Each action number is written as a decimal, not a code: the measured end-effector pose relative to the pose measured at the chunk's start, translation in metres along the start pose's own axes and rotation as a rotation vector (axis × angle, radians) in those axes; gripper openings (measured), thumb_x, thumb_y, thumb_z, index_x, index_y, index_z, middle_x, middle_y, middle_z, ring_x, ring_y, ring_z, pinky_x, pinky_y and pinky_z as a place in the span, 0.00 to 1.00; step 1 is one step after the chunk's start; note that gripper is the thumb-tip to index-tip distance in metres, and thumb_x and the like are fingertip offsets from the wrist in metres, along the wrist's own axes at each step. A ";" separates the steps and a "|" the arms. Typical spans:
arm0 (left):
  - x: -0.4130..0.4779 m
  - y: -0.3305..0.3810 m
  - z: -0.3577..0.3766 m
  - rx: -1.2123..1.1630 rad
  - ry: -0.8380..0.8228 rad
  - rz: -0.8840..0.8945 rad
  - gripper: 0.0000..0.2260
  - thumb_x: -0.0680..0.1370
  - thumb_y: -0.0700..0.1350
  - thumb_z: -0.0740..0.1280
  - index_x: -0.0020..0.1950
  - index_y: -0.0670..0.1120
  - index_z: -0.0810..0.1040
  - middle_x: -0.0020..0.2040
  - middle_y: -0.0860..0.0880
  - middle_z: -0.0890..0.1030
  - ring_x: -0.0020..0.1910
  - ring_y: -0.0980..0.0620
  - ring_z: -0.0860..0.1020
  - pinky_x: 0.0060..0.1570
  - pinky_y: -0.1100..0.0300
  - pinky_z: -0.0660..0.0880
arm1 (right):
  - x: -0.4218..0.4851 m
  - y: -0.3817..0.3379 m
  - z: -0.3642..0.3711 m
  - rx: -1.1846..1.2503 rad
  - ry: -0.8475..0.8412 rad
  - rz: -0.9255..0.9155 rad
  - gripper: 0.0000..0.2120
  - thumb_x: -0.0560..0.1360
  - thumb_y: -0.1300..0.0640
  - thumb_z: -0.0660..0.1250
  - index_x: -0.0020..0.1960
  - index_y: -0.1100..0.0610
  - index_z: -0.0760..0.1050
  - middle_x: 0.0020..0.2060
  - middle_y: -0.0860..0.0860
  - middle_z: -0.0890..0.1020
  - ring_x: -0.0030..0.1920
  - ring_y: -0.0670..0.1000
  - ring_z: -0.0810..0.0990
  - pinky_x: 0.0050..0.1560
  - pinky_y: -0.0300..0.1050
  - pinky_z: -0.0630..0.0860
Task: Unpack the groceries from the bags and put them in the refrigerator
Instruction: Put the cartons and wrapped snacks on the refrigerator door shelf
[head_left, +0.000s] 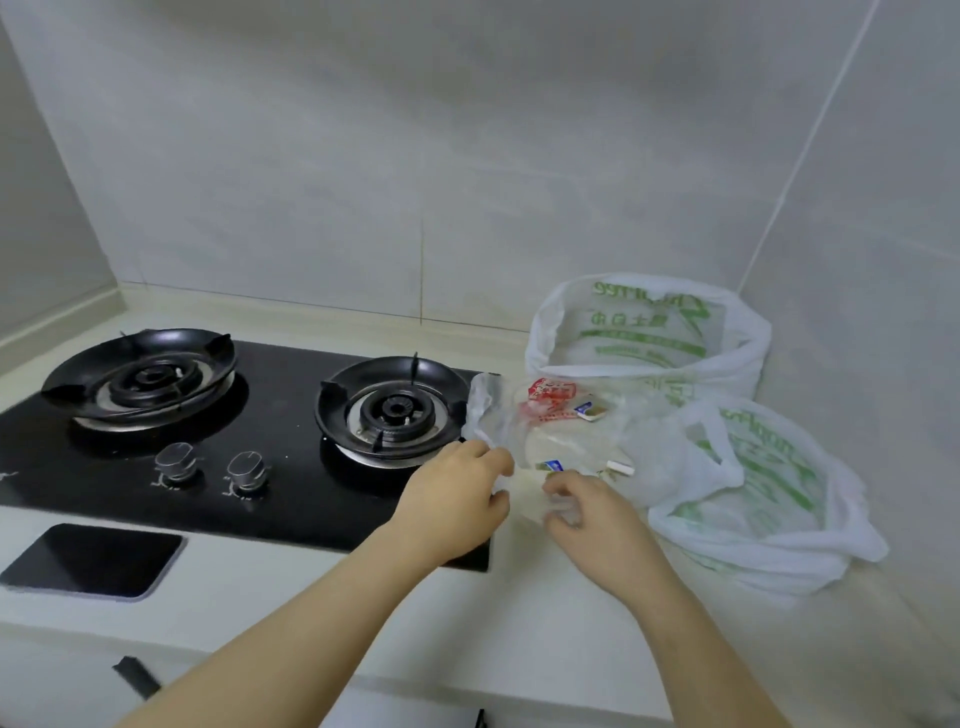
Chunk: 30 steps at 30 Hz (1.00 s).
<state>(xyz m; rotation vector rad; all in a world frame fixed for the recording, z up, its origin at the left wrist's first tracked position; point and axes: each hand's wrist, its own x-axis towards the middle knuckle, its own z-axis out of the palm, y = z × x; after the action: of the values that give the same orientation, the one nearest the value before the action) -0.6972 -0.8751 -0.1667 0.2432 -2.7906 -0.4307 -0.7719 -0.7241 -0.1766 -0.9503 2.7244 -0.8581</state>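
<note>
A clear plastic bag (566, 431) lies on the pale counter just right of the stove, with packaged groceries showing through it: a red-printed pack (550, 395) and small white packets. My left hand (462, 493) pinches the bag's near left edge. My right hand (587, 504) grips the bag's near edge beside it, fingers curled in the plastic. Two white shopping bags with green print sit at the right: one at the back against the wall (644, 332), one nearer (763, 499). Their contents are hidden.
A black two-burner gas stove (249, 415) with two knobs fills the counter's left half. A black rectangular panel (88, 558) sits at the near left. Tiled walls close the back and right. The counter's front edge (467, 675) runs below my arms.
</note>
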 end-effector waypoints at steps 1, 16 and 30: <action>0.009 -0.001 0.005 -0.050 -0.025 -0.006 0.13 0.78 0.46 0.60 0.61 0.49 0.73 0.56 0.51 0.74 0.56 0.50 0.72 0.50 0.60 0.70 | 0.006 0.006 -0.001 -0.008 0.006 0.018 0.13 0.74 0.57 0.64 0.58 0.51 0.74 0.53 0.48 0.75 0.57 0.49 0.75 0.54 0.41 0.69; 0.119 0.016 0.092 -0.198 -0.209 -0.206 0.12 0.78 0.40 0.59 0.60 0.46 0.75 0.58 0.47 0.75 0.55 0.49 0.75 0.55 0.56 0.72 | 0.109 0.115 -0.005 -0.084 -0.105 0.009 0.11 0.77 0.57 0.59 0.58 0.55 0.74 0.56 0.52 0.77 0.57 0.52 0.75 0.58 0.46 0.71; 0.134 0.003 0.132 -0.224 -0.454 -0.413 0.18 0.76 0.49 0.66 0.66 0.51 0.69 0.64 0.49 0.69 0.62 0.49 0.70 0.61 0.57 0.69 | 0.139 0.154 0.017 -0.203 -0.357 -0.082 0.29 0.69 0.42 0.67 0.68 0.45 0.65 0.64 0.45 0.72 0.67 0.51 0.63 0.65 0.43 0.61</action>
<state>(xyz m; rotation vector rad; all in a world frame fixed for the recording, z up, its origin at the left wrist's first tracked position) -0.8663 -0.8656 -0.2492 0.7604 -3.0820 -1.0001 -0.9586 -0.7178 -0.2683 -1.1355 2.5071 -0.3792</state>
